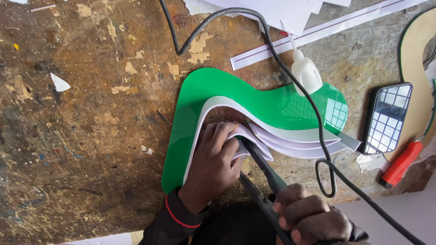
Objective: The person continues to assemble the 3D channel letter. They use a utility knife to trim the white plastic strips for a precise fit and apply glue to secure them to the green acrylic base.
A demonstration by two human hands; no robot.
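A phone (388,117) lies face up on the table (81,149) at the right, just beside the right end of a curved green acrylic sign piece (272,105). It is a dark rounded rectangle, set slightly tilted, and its glossy black screen is unlit, showing only a pale grid-like reflection. A small white squeeze bottle (305,72) with a long thin nozzle rests on the green piece's upper right part; no label can be made out on it.

We count two hands (213,163) at work, one green curved panel (272,106), one glue bottle (305,72), one phone (388,118), one red-handled tool (402,164) and one black cable (272,50).
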